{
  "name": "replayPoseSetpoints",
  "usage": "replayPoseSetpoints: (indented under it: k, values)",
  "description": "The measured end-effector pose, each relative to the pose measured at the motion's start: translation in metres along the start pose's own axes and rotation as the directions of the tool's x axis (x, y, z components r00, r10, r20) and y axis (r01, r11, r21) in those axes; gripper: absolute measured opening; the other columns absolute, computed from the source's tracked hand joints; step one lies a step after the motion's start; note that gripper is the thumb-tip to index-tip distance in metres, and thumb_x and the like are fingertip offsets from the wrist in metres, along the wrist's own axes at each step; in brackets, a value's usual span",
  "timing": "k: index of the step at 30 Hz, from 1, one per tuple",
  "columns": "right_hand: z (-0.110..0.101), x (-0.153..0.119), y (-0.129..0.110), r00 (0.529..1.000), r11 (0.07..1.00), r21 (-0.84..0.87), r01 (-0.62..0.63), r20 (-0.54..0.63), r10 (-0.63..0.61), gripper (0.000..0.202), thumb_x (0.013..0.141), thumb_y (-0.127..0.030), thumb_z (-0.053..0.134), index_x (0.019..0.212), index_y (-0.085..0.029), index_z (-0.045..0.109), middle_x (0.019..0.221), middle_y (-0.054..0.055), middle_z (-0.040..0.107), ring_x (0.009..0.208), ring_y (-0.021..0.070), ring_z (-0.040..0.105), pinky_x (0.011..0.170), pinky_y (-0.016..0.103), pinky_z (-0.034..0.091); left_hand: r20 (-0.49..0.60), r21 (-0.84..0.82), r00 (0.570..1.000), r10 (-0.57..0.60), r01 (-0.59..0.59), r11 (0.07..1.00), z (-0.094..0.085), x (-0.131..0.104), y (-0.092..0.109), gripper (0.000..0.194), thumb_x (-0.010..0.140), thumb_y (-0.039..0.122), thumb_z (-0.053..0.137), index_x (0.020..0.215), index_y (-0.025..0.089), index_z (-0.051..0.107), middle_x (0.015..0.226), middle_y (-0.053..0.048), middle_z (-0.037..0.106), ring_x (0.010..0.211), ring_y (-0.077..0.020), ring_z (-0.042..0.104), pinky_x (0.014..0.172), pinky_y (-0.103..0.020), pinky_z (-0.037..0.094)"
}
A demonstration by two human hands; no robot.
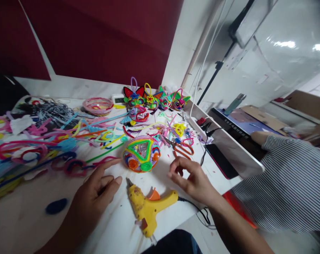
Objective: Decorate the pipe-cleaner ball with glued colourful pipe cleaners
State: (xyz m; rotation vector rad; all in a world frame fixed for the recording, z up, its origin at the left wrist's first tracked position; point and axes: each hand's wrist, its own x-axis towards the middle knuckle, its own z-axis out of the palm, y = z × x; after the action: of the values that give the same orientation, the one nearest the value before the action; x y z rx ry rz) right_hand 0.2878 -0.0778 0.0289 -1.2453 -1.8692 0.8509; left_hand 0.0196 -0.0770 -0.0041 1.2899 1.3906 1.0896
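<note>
A round ornament point(142, 154) of coiled coloured pipe cleaners, with a yellow and green triangle on its front, stands on the white table. To its left is my left hand point(99, 192), index finger stretched toward it, the other fingers curled, nothing seen in them. My right hand point(190, 176) hovers to its right, fingers bent and apart, holding nothing. A yellow glue gun point(146, 208) lies between my hands, its nozzle pointing up toward the ornament. Scissors with orange handles point(183, 148) lie behind my right hand.
Finished ornaments point(156, 100) with ears line the back. Loose pipe cleaners point(70, 141) cover the left side. A pink bowl point(98, 106) stands behind them. On the right are a dark phone point(220, 160), a tray wall point(229, 151), a cable and a person in a striped shirt point(279, 183).
</note>
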Motion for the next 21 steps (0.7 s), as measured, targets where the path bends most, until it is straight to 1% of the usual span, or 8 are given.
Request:
replayPoseSetpoints:
  k: [2, 4, 6, 8, 10, 14, 16, 21]
  values:
    - [0.004, -0.013, -0.003, 0.977, 0.983, -0.137, 0.122, 0.192, -0.094, 0.009, 0.097, -0.025, 0.064, 0.103, -0.018, 0.067, 0.099, 0.006, 0.068, 0.090, 0.0179, 0.063, 0.080, 0.030, 0.049, 0.013, -0.045, 1.000, -0.020, 0.020, 0.999, -0.001, 0.004, -0.001, 0.057, 0.077, 0.051, 0.072, 0.127, 0.025, 0.062, 0.052, 0.010, 0.034, 0.045, -0.0112, 0.031, 0.044, -0.021, 0.020]
    - [0.010, -0.024, -0.006, 0.917, 0.943, -0.224, 0.248, 0.368, -0.153, 0.021, 0.098, -0.026, 0.064, 0.117, -0.018, 0.066, 0.115, 0.010, 0.068, 0.109, 0.0228, 0.062, 0.096, 0.036, 0.048, 0.009, -0.099, 0.998, -0.056, 0.057, 0.993, -0.002, 0.008, -0.003, 0.058, 0.074, 0.050, 0.075, 0.124, 0.023, 0.061, 0.050, 0.011, 0.034, 0.044, -0.0098, 0.029, 0.043, -0.020, 0.018]
    - [0.017, -0.032, -0.007, 0.875, 0.889, -0.323, 0.324, 0.460, -0.151, 0.032, 0.097, -0.023, 0.060, 0.128, -0.015, 0.061, 0.123, 0.013, 0.065, 0.114, 0.0256, 0.059, 0.102, 0.039, 0.046, -0.002, -0.169, 0.995, -0.103, 0.101, 0.980, -0.003, 0.012, -0.003, 0.059, 0.069, 0.048, 0.078, 0.119, 0.022, 0.062, 0.050, 0.011, 0.034, 0.042, -0.0082, 0.027, 0.041, -0.019, 0.016]
    - [0.024, -0.036, -0.008, 0.867, 0.834, -0.423, 0.353, 0.484, -0.121, 0.037, 0.097, -0.020, 0.054, 0.134, -0.013, 0.057, 0.124, 0.014, 0.064, 0.112, 0.0266, 0.058, 0.101, 0.041, 0.046, 0.008, -0.257, 0.988, -0.156, 0.153, 0.954, -0.004, 0.014, -0.001, 0.058, 0.065, 0.046, 0.081, 0.115, 0.022, 0.063, 0.050, 0.011, 0.038, 0.041, -0.0072, 0.029, 0.040, -0.017, 0.017]
    - [0.028, -0.037, -0.010, 0.869, 0.786, -0.501, 0.362, 0.486, -0.091, 0.040, 0.096, -0.018, 0.052, 0.135, -0.012, 0.055, 0.122, 0.014, 0.064, 0.107, 0.0270, 0.058, 0.096, 0.041, 0.047, 0.016, -0.345, 0.974, -0.226, 0.217, 0.913, -0.006, 0.016, 0.005, 0.056, 0.060, 0.041, 0.082, 0.110, 0.023, 0.064, 0.054, 0.008, 0.050, 0.043, -0.0075, 0.037, 0.039, -0.016, 0.024]
    - [0.034, -0.033, -0.019, 0.863, 0.709, -0.586, 0.393, 0.501, -0.064, 0.053, 0.085, -0.017, 0.061, 0.136, -0.011, 0.052, 0.118, 0.015, 0.065, 0.097, 0.0274, 0.058, 0.088, 0.042, 0.047, -0.076, -0.479, 0.934, -0.349, 0.273, 0.834, -0.009, 0.020, 0.020, 0.045, 0.048, 0.020, 0.077, 0.092, 0.021, 0.067, 0.070, 0.000, 0.071, 0.058, -0.0134, 0.061, 0.047, -0.017, 0.047]
    - [0.036, -0.030, -0.023, 0.867, 0.685, -0.608, 0.401, 0.493, -0.070, 0.056, 0.081, -0.018, 0.065, 0.136, -0.011, 0.053, 0.116, 0.015, 0.065, 0.095, 0.0272, 0.058, 0.085, 0.041, 0.047, -0.106, -0.498, 0.925, -0.365, 0.268, 0.824, -0.010, 0.023, 0.023, 0.041, 0.049, 0.015, 0.074, 0.089, 0.020, 0.069, 0.076, -0.002, 0.075, 0.067, -0.0150, 0.068, 0.055, -0.018, 0.055]
    - [0.038, -0.035, -0.019, 0.896, 0.698, -0.601, 0.390, 0.421, -0.140, 0.034, 0.088, -0.025, 0.061, 0.121, -0.016, 0.059, 0.105, 0.010, 0.064, 0.091, 0.0254, 0.058, 0.082, 0.039, 0.048, -0.063, -0.466, 0.951, -0.301, 0.239, 0.852, -0.010, 0.026, 0.019, 0.039, 0.052, 0.016, 0.080, 0.090, 0.017, 0.072, 0.088, -0.007, 0.080, 0.077, -0.0165, 0.072, 0.059, -0.018, 0.057]
